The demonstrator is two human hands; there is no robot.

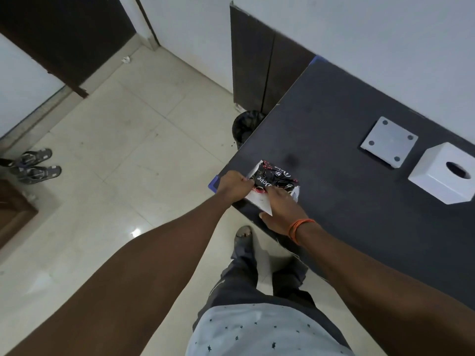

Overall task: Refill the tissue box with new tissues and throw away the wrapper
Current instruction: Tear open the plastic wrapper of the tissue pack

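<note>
The refill looks barely begun: the tissue pack [273, 179] lies at the near left corner of the dark table [334, 119], both hands at it. The left hand [235, 185] pinches the wrapper's left edge; the right hand [284, 210] presses down, fingers spread. The pack's long axis runs near-left to far-right. The white tissue box [444, 173] (bottom plate [389, 141] off, beside it) sits well apart, unfilled; the bin [246, 127] waits below.
</note>
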